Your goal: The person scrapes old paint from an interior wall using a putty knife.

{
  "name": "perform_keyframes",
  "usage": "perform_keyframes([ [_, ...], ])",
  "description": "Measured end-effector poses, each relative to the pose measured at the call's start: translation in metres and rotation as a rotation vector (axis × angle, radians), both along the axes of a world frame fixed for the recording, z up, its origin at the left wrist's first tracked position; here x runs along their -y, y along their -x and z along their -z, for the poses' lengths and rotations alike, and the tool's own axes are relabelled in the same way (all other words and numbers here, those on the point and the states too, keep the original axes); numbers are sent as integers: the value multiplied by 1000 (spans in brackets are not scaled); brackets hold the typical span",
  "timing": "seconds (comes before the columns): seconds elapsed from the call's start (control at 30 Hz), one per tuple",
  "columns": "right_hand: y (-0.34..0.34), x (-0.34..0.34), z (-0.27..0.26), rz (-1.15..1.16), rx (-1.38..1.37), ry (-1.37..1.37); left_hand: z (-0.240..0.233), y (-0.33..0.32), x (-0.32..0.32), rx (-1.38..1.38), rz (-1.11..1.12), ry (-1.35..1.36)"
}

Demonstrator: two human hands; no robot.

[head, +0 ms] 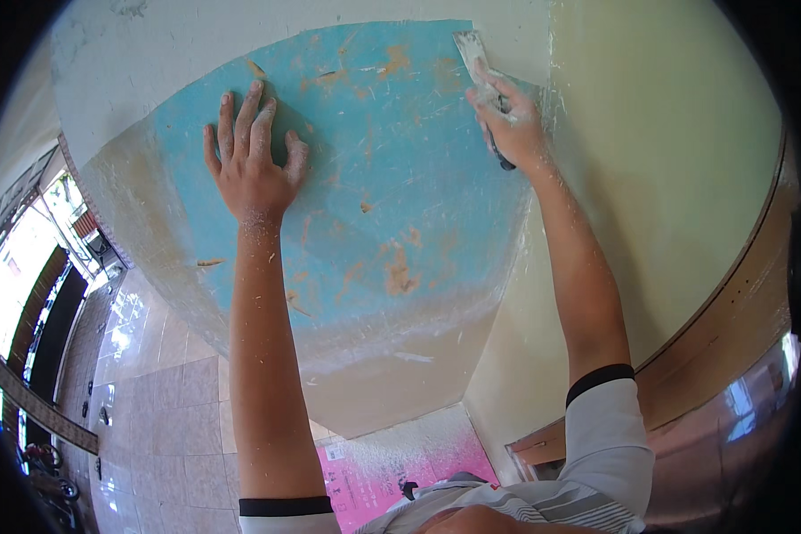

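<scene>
Before me is a wall with a large area of scraped turquoise paint, marked by tan patches and scratches. My left hand rests on it with fingers spread, holding nothing. In my right hand is a putty knife, its blade whitened with dust or filler and its dark handle end below my palm. The blade lies at the upper right of the turquoise area, by the edge of the pale coating. White dust covers my fingers and wrists.
To the right, a yellow-green wall meets this one at a corner, with wooden trim beyond. A dust-covered pink printed sheet lies on the floor below. Tiled floor stretches left toward a bright opening and a parked motorbike.
</scene>
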State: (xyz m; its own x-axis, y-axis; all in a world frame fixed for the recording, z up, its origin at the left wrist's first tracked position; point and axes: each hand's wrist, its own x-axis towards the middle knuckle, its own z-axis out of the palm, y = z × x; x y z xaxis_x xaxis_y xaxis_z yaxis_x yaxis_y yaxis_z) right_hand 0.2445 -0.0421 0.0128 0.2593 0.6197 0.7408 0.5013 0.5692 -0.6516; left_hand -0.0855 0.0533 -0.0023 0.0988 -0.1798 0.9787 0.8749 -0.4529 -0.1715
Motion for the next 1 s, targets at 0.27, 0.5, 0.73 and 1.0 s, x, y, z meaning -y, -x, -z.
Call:
perform_keyframes([
  [0.27, -9, -5, 24, 12, 14, 22, 0, 3, -2, 1, -6, 10],
  [0.5, -13, 5, 48, 25, -21, 63, 0, 0, -2, 7, -16, 16],
  [0.73, -11, 0, 9, -3, -22, 171, 0, 1, 1, -2, -31, 9],
  [1.0, -18, -17, 14, -5, 115, -64, 2, 7, 0, -14, -19, 16],
])
